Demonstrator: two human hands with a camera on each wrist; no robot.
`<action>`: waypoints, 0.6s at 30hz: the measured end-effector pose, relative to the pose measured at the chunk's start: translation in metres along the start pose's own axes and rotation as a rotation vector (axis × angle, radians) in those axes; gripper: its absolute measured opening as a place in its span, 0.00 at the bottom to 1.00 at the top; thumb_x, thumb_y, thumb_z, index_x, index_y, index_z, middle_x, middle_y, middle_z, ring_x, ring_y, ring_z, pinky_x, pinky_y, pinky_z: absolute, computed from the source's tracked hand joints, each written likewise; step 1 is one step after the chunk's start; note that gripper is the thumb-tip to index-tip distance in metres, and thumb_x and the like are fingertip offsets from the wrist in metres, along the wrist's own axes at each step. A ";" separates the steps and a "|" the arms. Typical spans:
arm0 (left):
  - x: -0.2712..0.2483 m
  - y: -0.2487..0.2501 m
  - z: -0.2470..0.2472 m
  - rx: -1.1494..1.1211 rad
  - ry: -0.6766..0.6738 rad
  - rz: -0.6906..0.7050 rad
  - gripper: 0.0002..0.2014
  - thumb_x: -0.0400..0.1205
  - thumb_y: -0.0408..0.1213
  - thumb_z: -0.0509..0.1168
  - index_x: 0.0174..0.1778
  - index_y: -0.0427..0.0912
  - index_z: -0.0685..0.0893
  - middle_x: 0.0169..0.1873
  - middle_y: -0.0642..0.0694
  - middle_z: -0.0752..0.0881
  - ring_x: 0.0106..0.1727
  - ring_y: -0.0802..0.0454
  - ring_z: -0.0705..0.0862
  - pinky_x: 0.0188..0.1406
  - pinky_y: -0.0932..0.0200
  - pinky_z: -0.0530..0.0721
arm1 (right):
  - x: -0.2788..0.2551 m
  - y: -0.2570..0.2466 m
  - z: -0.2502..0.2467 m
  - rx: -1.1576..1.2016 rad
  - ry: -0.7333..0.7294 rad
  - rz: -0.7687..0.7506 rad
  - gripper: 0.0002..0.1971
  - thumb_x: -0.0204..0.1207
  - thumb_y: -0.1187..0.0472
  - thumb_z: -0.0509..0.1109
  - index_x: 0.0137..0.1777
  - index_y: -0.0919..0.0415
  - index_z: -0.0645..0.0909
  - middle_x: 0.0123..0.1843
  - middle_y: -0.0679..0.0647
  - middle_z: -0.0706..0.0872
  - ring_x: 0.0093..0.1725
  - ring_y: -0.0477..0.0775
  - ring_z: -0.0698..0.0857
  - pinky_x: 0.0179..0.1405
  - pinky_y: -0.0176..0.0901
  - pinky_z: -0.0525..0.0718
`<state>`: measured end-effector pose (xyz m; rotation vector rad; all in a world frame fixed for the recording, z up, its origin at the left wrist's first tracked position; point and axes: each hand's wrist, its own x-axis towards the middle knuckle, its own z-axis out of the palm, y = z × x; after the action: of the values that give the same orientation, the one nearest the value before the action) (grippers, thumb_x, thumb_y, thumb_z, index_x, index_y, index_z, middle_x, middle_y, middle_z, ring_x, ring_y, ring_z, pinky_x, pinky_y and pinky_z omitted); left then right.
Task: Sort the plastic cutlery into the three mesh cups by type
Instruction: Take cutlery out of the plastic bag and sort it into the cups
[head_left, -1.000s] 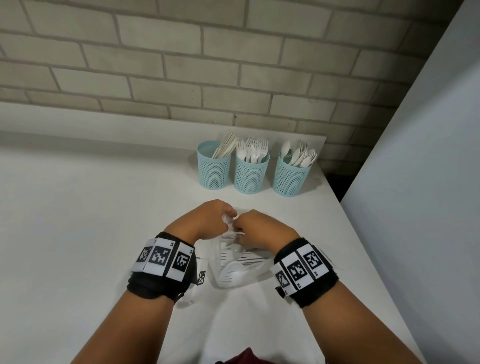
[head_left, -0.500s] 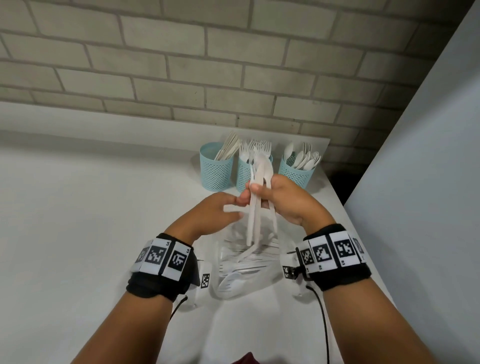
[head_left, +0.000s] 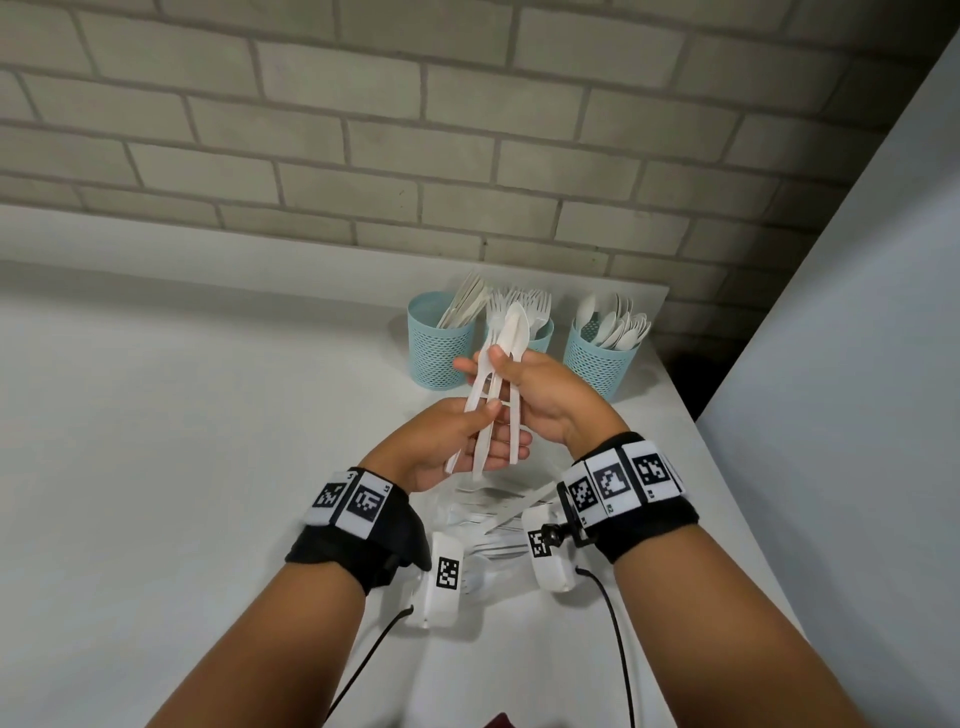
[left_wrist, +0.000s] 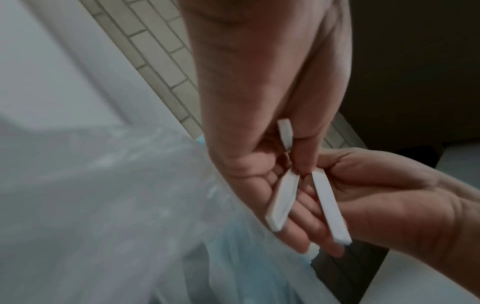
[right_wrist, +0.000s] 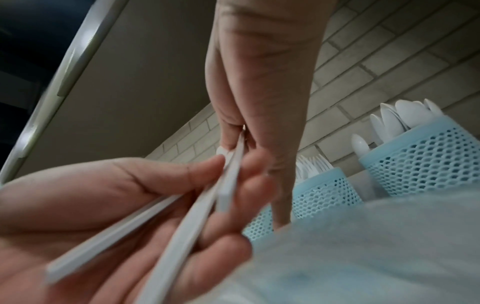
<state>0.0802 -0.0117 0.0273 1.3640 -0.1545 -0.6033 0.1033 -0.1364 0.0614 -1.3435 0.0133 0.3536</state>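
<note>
Though the 3 mesh cups (head_left: 524, 343) at the counter's back already hold knives, forks and spoons, the head view shows unsorted cutlery in a clear bag (head_left: 498, 525) below the wrists. There the right hand (head_left: 540, 395) pinches 3 linked white utensils (head_left: 496, 395) upright, and the left hand (head_left: 462, 447) grips their handles. Both wrist views confirm curled fingers on those handles.

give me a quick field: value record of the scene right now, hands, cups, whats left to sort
left hand: holds lower handles of the cutlery bunch
right hand: pinches the bunch higher up
left cup: knives, as far as can be told
middle cup: forks
right cup: spoons
unsorted: clear bag of cutlery on the table under the wrists
</note>
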 end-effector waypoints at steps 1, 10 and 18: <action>0.000 0.000 0.000 -0.029 -0.003 -0.005 0.14 0.88 0.40 0.52 0.50 0.40 0.83 0.39 0.43 0.91 0.42 0.49 0.91 0.51 0.53 0.87 | 0.001 0.001 -0.001 -0.002 -0.015 0.006 0.10 0.86 0.60 0.55 0.51 0.62 0.77 0.60 0.56 0.86 0.51 0.53 0.86 0.54 0.48 0.83; 0.005 -0.006 0.003 -0.133 0.049 -0.033 0.13 0.86 0.44 0.55 0.56 0.42 0.79 0.37 0.44 0.83 0.34 0.54 0.85 0.37 0.57 0.90 | 0.005 0.008 -0.005 -0.088 -0.013 -0.004 0.14 0.85 0.55 0.55 0.50 0.57 0.83 0.54 0.49 0.89 0.61 0.62 0.84 0.63 0.57 0.80; 0.011 -0.003 -0.001 -0.151 0.095 -0.032 0.11 0.87 0.42 0.55 0.52 0.44 0.81 0.31 0.47 0.76 0.26 0.57 0.75 0.23 0.67 0.80 | 0.018 -0.009 -0.015 -0.214 0.265 -0.046 0.11 0.85 0.54 0.57 0.56 0.58 0.78 0.47 0.55 0.85 0.44 0.54 0.85 0.44 0.47 0.85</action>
<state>0.0889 -0.0162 0.0219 1.2481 -0.0099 -0.5641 0.1257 -0.1475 0.0630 -1.5931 0.1692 0.1386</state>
